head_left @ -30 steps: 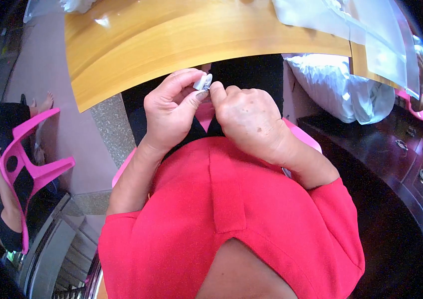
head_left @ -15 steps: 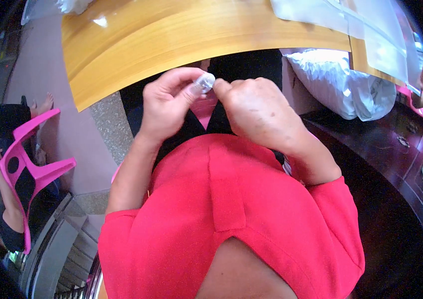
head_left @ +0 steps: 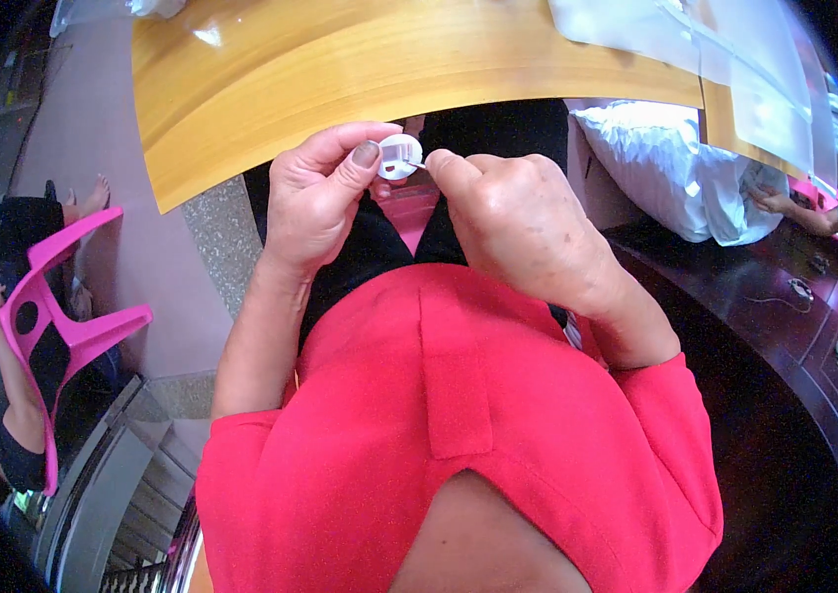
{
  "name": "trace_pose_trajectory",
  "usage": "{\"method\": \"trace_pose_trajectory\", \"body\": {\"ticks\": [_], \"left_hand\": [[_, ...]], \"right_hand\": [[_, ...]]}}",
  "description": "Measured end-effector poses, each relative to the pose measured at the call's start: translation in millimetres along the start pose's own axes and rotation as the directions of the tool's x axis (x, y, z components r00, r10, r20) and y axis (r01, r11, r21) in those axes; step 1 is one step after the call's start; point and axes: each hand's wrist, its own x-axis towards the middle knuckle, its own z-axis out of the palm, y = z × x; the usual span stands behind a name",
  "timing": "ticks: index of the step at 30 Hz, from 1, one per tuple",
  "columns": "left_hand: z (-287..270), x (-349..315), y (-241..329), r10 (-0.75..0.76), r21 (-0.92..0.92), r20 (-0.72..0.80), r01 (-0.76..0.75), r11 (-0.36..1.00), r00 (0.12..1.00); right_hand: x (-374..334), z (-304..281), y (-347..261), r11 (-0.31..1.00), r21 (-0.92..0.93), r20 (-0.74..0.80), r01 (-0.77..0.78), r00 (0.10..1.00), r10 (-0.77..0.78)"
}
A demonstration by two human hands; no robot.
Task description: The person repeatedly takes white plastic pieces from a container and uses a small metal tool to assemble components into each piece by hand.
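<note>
Between the thumb and fingers of my left hand (head_left: 315,203) is a small round white plastic piece (head_left: 400,148), held up above my lap. Its face is turned toward me and shows a pale rectangular part and a small dark reddish spot near the lower edge. My right hand (head_left: 523,217) is closed, thumb and forefinger pinched on a thin pointed rod (head_left: 417,164). The rod's tip touches or lies over the right side of the white piece. My right palm and the rest of the rod are hidden.
A yellow wooden table (head_left: 271,94) lies just beyond my hands, with clear plastic sheeting (head_left: 627,35) at its right. A large white bag (head_left: 656,173) stands below on the right. Pink chairs (head_left: 43,296) and other people are at both sides, one person's hand (head_left: 775,201) beside the bag.
My left hand has turned the white piece so its round face shows, and the thumb has shifted to its left edge. The thin rod has come into sight. At right, a person's hand moved toward the bag.
</note>
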Motion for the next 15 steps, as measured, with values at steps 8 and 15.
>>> {"method": "trace_pose_trajectory", "body": {"ticks": [8, 15], "left_hand": [[11.9, -4.1, 4.2, 0.037, 0.261, -0.055, -0.022, 0.965, 0.998], [20.9, -6.3, 8.1, 0.135, 0.476, -0.045, -0.097, 0.874, 0.990]], "right_hand": [[-0.1, 3.4, -1.4, 0.999, -0.038, 0.076, -0.028, 0.997, 0.031], [0.4, 6.1, -1.5, 0.998, -0.052, 0.122, -0.018, 0.992, 0.024]]}}
